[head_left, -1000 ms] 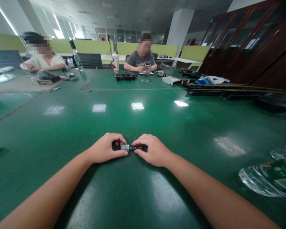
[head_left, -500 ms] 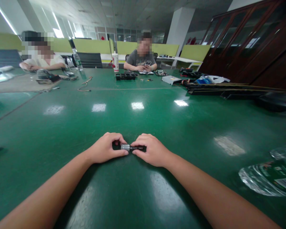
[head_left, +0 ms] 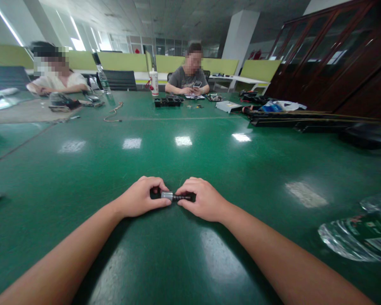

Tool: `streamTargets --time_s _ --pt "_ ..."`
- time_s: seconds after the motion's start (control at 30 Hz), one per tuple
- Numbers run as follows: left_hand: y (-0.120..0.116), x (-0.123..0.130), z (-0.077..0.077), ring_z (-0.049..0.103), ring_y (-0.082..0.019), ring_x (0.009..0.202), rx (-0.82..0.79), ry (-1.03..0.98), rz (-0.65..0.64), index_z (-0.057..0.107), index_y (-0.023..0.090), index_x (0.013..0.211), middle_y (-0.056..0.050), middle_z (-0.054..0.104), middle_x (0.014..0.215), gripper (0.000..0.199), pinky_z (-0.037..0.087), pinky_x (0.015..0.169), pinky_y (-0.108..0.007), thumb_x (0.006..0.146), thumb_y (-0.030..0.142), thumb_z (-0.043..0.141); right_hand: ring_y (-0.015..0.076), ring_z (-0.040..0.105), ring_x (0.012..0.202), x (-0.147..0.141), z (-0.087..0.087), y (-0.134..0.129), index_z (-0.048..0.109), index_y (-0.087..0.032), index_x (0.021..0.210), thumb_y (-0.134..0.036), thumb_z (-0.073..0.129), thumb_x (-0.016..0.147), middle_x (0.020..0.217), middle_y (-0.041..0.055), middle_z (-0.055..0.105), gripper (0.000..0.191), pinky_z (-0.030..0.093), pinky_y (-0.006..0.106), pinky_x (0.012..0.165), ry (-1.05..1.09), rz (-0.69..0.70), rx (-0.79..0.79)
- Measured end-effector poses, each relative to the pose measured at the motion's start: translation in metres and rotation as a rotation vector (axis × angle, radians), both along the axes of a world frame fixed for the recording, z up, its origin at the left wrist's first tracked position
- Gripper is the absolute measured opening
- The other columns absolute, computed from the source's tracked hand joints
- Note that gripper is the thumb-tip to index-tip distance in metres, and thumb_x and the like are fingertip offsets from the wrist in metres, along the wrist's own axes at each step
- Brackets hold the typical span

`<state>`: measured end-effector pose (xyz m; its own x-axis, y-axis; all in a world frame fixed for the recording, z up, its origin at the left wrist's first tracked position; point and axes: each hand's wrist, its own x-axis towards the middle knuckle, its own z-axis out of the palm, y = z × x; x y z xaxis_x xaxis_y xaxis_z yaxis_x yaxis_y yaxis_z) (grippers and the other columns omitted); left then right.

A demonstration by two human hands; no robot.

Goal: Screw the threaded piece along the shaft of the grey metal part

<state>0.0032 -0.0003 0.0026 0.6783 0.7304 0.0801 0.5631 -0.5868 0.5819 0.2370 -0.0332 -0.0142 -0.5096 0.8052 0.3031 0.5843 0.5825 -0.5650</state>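
Observation:
Just ahead of me, a short silver metal cylinder (head_left: 167,196) lies level, in line with a dark ribbed rod (head_left: 181,197). My left hand (head_left: 143,197) is closed on the cylinder, thumb on the near side and fingers on the far side. From the right, my right hand (head_left: 203,200) pinches around the rod, its thumb and fingertips close to the cylinder's end. The two parts appear joined end to end, though fingers hide some of the rod. Both hands rest low over the green table (head_left: 178,165).
At right lies a clear plastic bottle (head_left: 358,237) with a green label. Black bars (head_left: 273,119) and a silver box (head_left: 227,106) sit at the far right. Two people are seated across the table, near a black part (head_left: 168,101) and a white bottle (head_left: 154,82).
My right hand has shifted very slightly to the right, showing a little more of the ribbed rod. My left hand and the cylinder have stayed put.

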Motion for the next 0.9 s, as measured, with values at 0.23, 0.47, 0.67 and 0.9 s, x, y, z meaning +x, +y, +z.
streamTargets --time_s 0.23,0.47,0.67,0.9 --pt "0.0004 0.0003 0.0002 0.061 -0.016 0.075 -0.010 -0.002 0.001 0.069 0.019 0.093 -0.001 0.069 0.082 0.026 0.042 0.070 -0.025 0.082 0.042 0.072 0.0163 0.059 0.080 0.0012 0.0003 -0.0001 0.072 -0.020 0.090 -0.018 0.076 0.078 0.082 0.0012 0.069 0.013 0.042 0.030 0.077 0.009 0.001 0.006" --pt "0.0004 0.0014 0.0012 0.061 -0.016 0.075 -0.016 0.003 -0.002 0.070 0.019 0.093 -0.001 0.069 0.082 0.026 0.042 0.070 -0.026 0.082 0.042 0.071 0.0159 0.058 0.079 0.0025 0.0008 -0.0001 0.071 -0.020 0.088 -0.019 0.076 0.077 0.081 0.0004 0.068 0.012 0.041 0.030 0.076 0.003 -0.012 -0.007" --pt "0.0007 0.0016 0.0013 0.061 -0.016 0.076 -0.014 0.010 0.006 0.070 0.018 0.093 -0.001 0.069 0.083 0.027 0.041 0.071 -0.026 0.082 0.043 0.071 0.0154 0.058 0.079 0.0031 0.0015 0.0004 0.070 -0.019 0.087 -0.017 0.076 0.077 0.080 0.0001 0.067 0.012 0.041 0.030 0.076 0.002 -0.017 -0.012" --pt "-0.0001 0.0008 0.0018 0.061 -0.015 0.074 -0.034 -0.002 0.019 0.069 0.018 0.090 0.000 0.068 0.081 0.025 0.041 0.068 -0.026 0.082 0.042 0.071 0.0162 0.058 0.080 0.0045 -0.0014 0.0016 0.070 -0.019 0.086 -0.016 0.073 0.077 0.081 0.0009 0.067 0.010 0.042 0.030 0.077 0.003 -0.031 -0.002"
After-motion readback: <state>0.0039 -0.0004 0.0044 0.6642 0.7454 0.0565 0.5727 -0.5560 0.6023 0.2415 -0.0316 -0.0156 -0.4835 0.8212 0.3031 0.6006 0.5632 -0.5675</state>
